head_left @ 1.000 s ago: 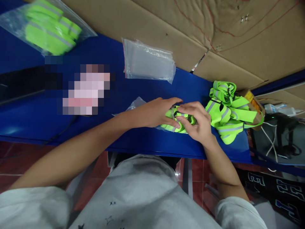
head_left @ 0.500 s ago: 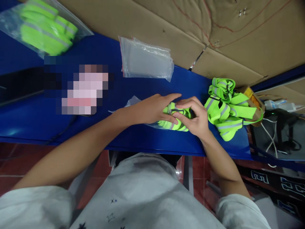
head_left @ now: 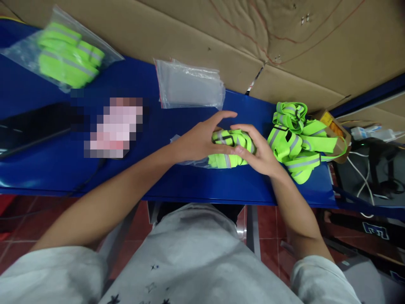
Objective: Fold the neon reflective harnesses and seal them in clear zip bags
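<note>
I see left hand (head_left: 198,141) and right hand (head_left: 257,152) clamped around the folded neon strap (head_left: 229,159) mid-bench, seemingly (view poor) entering a clear bag (head_left: 181,162); one packed bag (head_left: 63,55) done, loose pile (head_left: 294,139) unpacked.

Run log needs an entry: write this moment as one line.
left hand: holds folded green strap | right hand: holds same strap | clear bag: under left hand | loose strap pile: right of hands
</note>
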Demonstrator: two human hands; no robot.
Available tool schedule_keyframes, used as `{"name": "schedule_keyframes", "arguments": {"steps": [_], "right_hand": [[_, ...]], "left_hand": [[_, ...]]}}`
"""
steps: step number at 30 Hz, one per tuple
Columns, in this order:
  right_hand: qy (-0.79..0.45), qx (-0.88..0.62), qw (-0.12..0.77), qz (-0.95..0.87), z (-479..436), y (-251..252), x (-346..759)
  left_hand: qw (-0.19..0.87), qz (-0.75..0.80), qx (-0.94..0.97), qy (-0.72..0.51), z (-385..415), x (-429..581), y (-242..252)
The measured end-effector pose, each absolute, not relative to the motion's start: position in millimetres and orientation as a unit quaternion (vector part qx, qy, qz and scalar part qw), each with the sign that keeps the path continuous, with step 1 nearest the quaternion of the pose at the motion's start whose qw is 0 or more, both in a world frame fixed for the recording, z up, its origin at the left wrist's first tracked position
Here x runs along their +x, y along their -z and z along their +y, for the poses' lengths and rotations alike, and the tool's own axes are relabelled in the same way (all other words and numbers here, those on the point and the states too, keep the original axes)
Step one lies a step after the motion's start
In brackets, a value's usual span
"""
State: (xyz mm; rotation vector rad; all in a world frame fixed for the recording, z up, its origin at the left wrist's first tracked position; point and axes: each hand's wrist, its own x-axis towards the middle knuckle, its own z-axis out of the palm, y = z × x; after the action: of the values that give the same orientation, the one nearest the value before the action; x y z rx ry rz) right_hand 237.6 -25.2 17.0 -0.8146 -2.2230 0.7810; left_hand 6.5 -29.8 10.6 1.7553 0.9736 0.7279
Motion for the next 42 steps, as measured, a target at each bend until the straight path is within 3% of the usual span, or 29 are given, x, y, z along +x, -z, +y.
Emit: {"name": "schedule_keyframes", "arguments": {"steps": [4,13,17,21,26,32,39,42], "right_hand": [[-0.335,-0.277,0.252,-0.865,-17.3,-22.0,250.9],[-0.252,-0.336,0.38,-0.824,-40.3,4.5,219.4],[-0.223,-0.384,0.42,-0.792,-43.6,2.7,217.1],[-0.239,-0.354,0.398,-0.812,-37.1,-4.5,224.3],[-0.328,-0.245,0.299,-0.862,-26.8,-16.5,239.8],[-0.348,-0.259,0.298,-0.85,-22.3,-11.0,242.2],[-0.261,-0.294,0.382,-0.837,-36.1,1.3,218.8],[-0.285,-0.356,0.42,-0.785,-32.6,0.0,222.4]], "left_hand": [[0.498,0.384,0.716,-0.303,-31.7,5.7,-12.0],[0.442,0.402,0.766,-0.239,-32.5,5.4,-15.2],[0.479,0.342,0.78,-0.211,-30.7,-7.6,-18.9],[0.444,0.354,0.81,-0.146,-27.0,-17.8,-20.7],[0.412,0.377,0.826,-0.077,-22.5,-18.4,-26.5],[0.419,0.359,0.829,-0.088,-26.9,-10.7,-22.4],[0.448,0.353,0.808,-0.147,-34.7,2.5,-17.0],[0.446,0.385,0.782,-0.204,-34.1,4.7,-15.6]]}}
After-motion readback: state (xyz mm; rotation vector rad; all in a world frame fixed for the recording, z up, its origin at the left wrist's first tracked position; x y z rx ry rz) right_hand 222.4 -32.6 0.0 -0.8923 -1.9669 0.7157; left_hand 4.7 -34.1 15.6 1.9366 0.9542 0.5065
